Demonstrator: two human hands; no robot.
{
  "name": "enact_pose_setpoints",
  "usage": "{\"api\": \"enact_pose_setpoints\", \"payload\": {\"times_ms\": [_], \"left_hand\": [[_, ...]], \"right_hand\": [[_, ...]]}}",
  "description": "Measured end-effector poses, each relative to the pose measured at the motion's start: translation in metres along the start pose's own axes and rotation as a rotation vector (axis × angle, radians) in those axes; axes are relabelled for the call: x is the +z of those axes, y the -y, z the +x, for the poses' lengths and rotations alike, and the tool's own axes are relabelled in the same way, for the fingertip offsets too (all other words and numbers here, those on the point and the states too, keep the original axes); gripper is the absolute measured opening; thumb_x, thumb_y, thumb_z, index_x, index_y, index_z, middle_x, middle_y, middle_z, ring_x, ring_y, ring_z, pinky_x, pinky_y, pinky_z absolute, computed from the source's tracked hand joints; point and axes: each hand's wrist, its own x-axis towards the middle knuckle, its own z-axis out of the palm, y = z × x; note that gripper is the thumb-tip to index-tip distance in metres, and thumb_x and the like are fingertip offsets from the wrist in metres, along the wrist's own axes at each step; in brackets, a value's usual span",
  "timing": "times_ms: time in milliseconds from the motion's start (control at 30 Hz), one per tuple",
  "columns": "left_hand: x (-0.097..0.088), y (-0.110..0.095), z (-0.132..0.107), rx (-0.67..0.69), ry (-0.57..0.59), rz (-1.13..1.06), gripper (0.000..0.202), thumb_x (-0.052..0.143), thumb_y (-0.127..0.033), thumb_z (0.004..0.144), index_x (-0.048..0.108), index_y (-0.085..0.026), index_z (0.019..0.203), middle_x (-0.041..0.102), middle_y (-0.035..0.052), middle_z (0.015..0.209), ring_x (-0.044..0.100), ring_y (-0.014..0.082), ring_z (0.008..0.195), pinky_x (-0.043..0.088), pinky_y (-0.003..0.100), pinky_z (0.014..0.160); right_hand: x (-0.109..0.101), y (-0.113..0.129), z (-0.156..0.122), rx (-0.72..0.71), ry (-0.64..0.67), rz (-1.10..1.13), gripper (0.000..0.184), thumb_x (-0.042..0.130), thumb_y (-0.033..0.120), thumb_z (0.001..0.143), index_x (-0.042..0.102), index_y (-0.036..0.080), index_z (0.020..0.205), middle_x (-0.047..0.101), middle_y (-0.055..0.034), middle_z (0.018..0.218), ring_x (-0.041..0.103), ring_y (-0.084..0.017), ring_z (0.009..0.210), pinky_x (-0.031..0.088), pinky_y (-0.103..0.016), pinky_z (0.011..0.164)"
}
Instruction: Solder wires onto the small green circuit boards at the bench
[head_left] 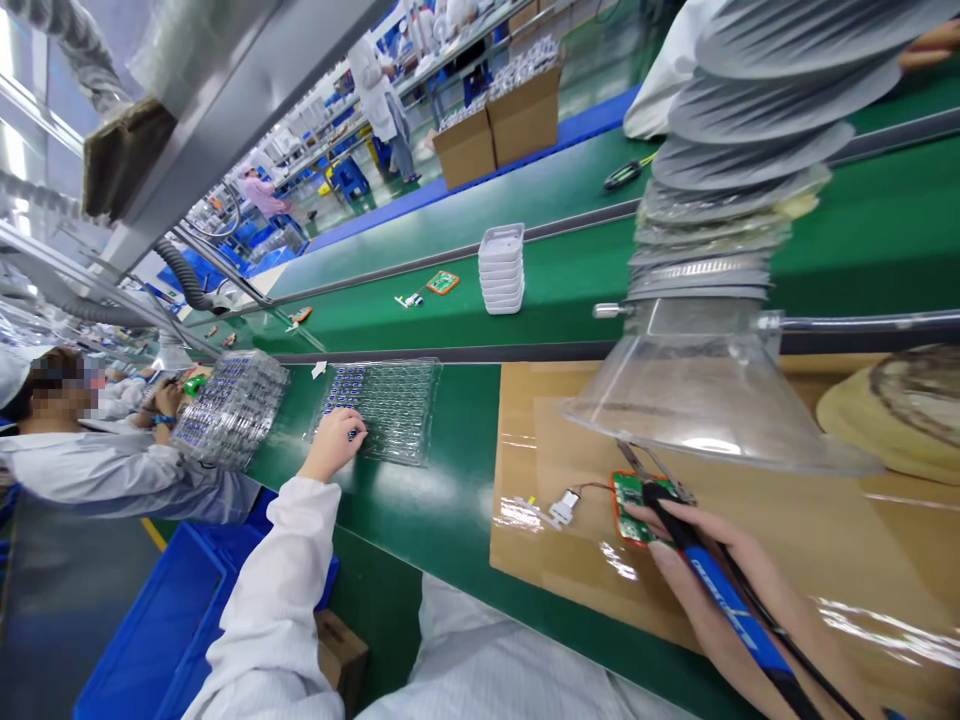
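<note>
My left hand (334, 440) reaches out to a clear plastic tray (397, 410) of small blue parts, its fingers curled down onto one of them at the tray's near corner. My right hand (701, 545) grips a blue-handled soldering iron (720, 590), the tip resting on a green circuit board in an orange frame (628, 492). A thin wire runs from the board to a small white connector (564, 505). Board and connector lie on a tan mat (547, 440).
A clear fume hood (697, 400) with a ribbed hose (742, 150) hangs just above the board. A second stacked tray (229, 408) sits left, beside a seated person (90, 440). White trays (501, 268) and another board (442, 282) lie on the green conveyor. A blue bin (157, 640) stands below.
</note>
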Motion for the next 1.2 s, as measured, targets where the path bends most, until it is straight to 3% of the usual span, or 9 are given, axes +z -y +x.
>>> {"api": "enact_pose_setpoints", "payload": {"times_ms": [100,200,300,367,500,633,833,1033,1200], "left_hand": [[-0.002,0.000,0.000,-0.032,-0.047,-0.071,0.008,0.066,-0.021,0.079,0.063,-0.020,0.072,0.073,0.0081,0.097,0.064,0.0262,0.102,0.045,0.045,0.102],[-0.007,-0.008,-0.006,-0.116,-0.209,-0.153,0.014,0.053,-0.029,0.090,0.056,-0.019,0.080,0.072,0.0125,0.105,0.066,0.0260,0.105,0.049,0.045,0.099],[-0.003,-0.046,-0.013,-0.171,-0.298,-0.426,0.018,0.045,-0.036,0.098,0.050,-0.020,0.091,0.073,0.0102,0.095,0.071,0.0230,0.097,0.053,0.041,0.092],[0.008,-0.094,-0.016,-0.187,-0.147,-0.814,0.021,0.059,-0.039,0.093,0.051,-0.020,0.093,0.071,0.0034,0.076,0.072,0.0205,0.081,0.055,0.035,0.084],[0.037,-0.206,-0.019,-0.217,0.505,-1.193,0.034,0.077,-0.044,0.083,0.059,-0.016,0.084,0.072,0.0054,0.068,0.063,0.0130,0.060,0.044,0.022,0.061],[0.053,-0.271,-0.018,-0.217,0.692,-1.304,0.043,0.081,-0.051,0.080,0.060,-0.013,0.080,0.072,0.0068,0.067,0.057,0.0085,0.056,0.039,0.019,0.058],[0.063,-0.290,-0.013,-0.222,0.746,-1.295,0.047,0.082,-0.055,0.076,0.063,-0.012,0.080,0.073,0.0070,0.068,0.061,0.0095,0.058,0.044,0.019,0.061],[0.068,-0.295,-0.014,-0.240,0.679,-1.164,0.044,0.082,-0.055,0.075,0.069,-0.013,0.081,0.074,0.0081,0.072,0.064,0.0134,0.061,0.047,0.022,0.060],[0.065,-0.295,-0.008,-0.089,0.589,-1.009,0.027,0.070,-0.042,0.086,0.070,-0.016,0.079,0.074,0.0063,0.074,0.065,0.0160,0.066,0.049,0.027,0.065]], "right_hand": [[0.002,-0.004,0.001,-0.016,-0.008,0.043,0.044,0.062,0.065,0.090,0.056,0.042,0.127,0.074,-0.0063,0.118,0.065,-0.037,0.119,0.047,-0.062,0.108],[0.002,-0.006,0.002,-0.036,-0.008,0.077,0.043,0.062,0.060,0.092,0.056,0.038,0.128,0.074,-0.0082,0.119,0.066,-0.037,0.119,0.045,-0.062,0.112],[0.001,-0.005,0.000,-0.058,-0.019,0.067,0.040,0.063,0.053,0.093,0.057,0.034,0.128,0.074,-0.0085,0.117,0.067,-0.034,0.117,0.047,-0.057,0.111],[0.002,-0.002,-0.003,-0.070,-0.019,0.087,0.039,0.065,0.048,0.094,0.057,0.031,0.128,0.074,-0.0085,0.117,0.069,-0.032,0.114,0.050,-0.054,0.108],[0.008,0.006,-0.009,-0.127,0.024,0.246,0.036,0.069,0.037,0.095,0.056,0.029,0.127,0.075,-0.0074,0.113,0.074,-0.024,0.101,0.061,-0.038,0.092],[0.015,0.018,-0.009,-0.141,-0.029,0.366,0.035,0.071,0.029,0.094,0.056,0.030,0.125,0.074,-0.0051,0.110,0.074,-0.019,0.096,0.062,-0.034,0.087],[0.011,0.030,-0.004,-0.071,-0.113,0.487,0.029,0.075,0.026,0.090,0.060,0.028,0.116,0.074,-0.0014,0.095,0.074,-0.016,0.084,0.063,-0.028,0.077],[0.011,0.028,-0.001,-0.049,-0.167,0.485,0.026,0.077,0.026,0.087,0.063,0.026,0.109,0.074,0.0003,0.088,0.073,-0.015,0.076,0.063,-0.027,0.074],[0.011,0.019,-0.002,-0.054,-0.174,0.395,0.026,0.076,0.028,0.087,0.063,0.026,0.109,0.073,0.0005,0.085,0.072,-0.016,0.074,0.062,-0.028,0.071]]}}
